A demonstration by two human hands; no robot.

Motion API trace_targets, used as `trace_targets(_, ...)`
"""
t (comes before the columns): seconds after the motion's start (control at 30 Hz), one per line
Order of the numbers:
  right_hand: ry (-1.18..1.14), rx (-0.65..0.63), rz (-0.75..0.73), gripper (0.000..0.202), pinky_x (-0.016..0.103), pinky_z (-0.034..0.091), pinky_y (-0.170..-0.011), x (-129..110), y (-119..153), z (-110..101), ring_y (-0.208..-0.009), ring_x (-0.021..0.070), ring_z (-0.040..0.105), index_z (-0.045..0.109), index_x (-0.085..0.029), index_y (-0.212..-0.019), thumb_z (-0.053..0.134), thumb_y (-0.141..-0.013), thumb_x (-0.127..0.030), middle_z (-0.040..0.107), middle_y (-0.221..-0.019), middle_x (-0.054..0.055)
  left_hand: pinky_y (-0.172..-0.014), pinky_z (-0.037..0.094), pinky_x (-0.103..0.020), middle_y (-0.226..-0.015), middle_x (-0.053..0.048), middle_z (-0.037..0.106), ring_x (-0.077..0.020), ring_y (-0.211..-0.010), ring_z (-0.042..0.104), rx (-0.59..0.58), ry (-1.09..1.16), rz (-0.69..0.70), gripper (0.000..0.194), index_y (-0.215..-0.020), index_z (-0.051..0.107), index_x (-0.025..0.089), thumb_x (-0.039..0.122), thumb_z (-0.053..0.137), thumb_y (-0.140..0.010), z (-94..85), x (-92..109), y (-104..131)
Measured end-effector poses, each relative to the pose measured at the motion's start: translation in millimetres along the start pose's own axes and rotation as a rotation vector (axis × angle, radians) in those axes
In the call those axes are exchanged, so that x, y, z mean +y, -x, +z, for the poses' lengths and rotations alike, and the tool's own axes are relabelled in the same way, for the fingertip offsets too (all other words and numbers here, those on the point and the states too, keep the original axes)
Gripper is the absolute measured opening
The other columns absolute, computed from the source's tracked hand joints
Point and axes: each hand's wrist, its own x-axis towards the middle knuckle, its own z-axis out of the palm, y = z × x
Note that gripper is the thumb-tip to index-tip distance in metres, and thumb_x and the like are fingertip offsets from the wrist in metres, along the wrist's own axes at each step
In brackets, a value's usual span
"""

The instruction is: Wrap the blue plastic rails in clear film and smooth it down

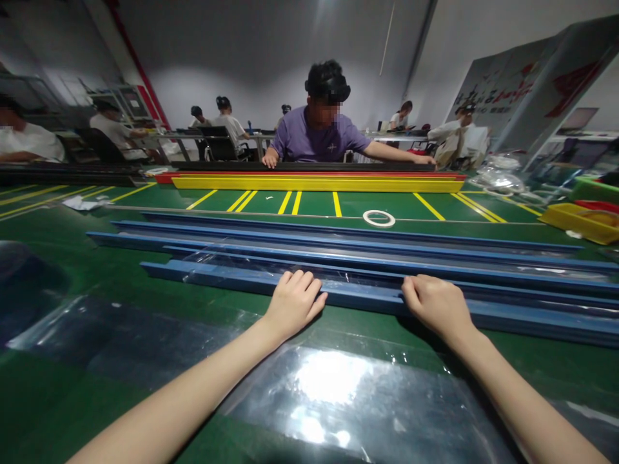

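Two long blue U-shaped channels [227,281] lie side by side nearest me, with more blue channels [271,236] behind them, all running left to right. Clear plastic film [232,258] lies loosely over the left part of the nearest channel. My left hand [297,299] curls its fingers over that channel's near wall, thumb on the outer side. Farther right, my right hand [438,306] is closed at the same wall, knuckles up. Its fingertips are hidden, so I cannot tell whether film is also pinched there.
A wide sheet of clear film [358,393] lies under my forearms on the green table [184,432]. Beyond the channels are a white tape roll [379,218], a yellow channel [314,185] and a yellow bin [580,222]. A person in purple [319,138] works opposite.
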Motion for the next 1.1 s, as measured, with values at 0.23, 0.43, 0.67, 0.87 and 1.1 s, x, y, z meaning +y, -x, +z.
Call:
trace_targets(0.23,-0.003,-0.022,0.007,0.042,0.024,0.021,-0.047,-0.5,-0.3,-0.9,-0.049,0.011,0.048,0.055,-0.017,-0.051,0.031,-0.081,-0.032,0.057,-0.054,0.004,-0.063,0.027,-0.031,-0.072,-0.004,0.054,-0.0179,-0.071,0.045,-0.013,0.004,0.004,0.027,-0.08,0.056,0.016,0.032,0.035,-0.087,0.2,-0.2,-0.9)
trace_targets(0.43,0.01,-0.043,0.015,0.043,0.023,0.021,-0.047,-1.4,-0.2,-2.3,-0.05,0.0115,0.05,0.055,-0.016,-0.051,0.03,-0.082,-0.032,0.057,-0.055,0.004,-0.062,0.027,-0.031,-0.071,-0.004,0.053,-0.018,-0.071,0.045,-0.021,-0.005,0.01,0.027,-0.079,0.055,0.016,0.032,0.035,-0.087,1.0,0.5,-0.8)
trace_targets(0.67,0.009,-0.058,0.018,0.042,0.023,0.021,-0.047,-1.9,-0.2,-3.1,-0.051,0.0119,0.051,0.055,-0.016,-0.052,0.03,-0.082,-0.033,0.058,-0.056,0.004,-0.062,0.027,-0.031,-0.07,-0.004,0.053,-0.0177,-0.07,0.045,-0.012,-0.007,0.012,0.027,-0.079,0.055,0.016,0.031,0.035,-0.087,-0.2,0.9,-0.6)
trace_targets(0.87,0.007,-0.068,0.032,0.042,0.023,0.02,-0.047,-2.3,-0.2,-3.5,-0.051,0.0118,0.05,0.055,-0.016,-0.052,0.03,-0.082,-0.032,0.058,-0.057,0.004,-0.062,0.027,-0.031,-0.071,-0.003,0.053,-0.0178,-0.07,0.045,-0.007,-0.001,0.012,0.027,-0.078,0.056,0.016,0.031,0.035,-0.087,0.0,0.4,-0.6)
trace_targets(1.1,0.001,-0.082,0.034,0.042,0.023,0.021,-0.047,-2.4,-0.9,-4.2,-0.052,0.0121,0.051,0.054,-0.017,-0.052,0.029,-0.082,-0.033,0.058,-0.058,0.004,-0.064,0.028,-0.031,-0.074,-0.004,0.056,-0.0174,-0.072,0.046,-0.002,0.029,0.001,0.026,-0.08,0.056,0.016,0.031,0.035,-0.087,0.4,0.1,0.2)
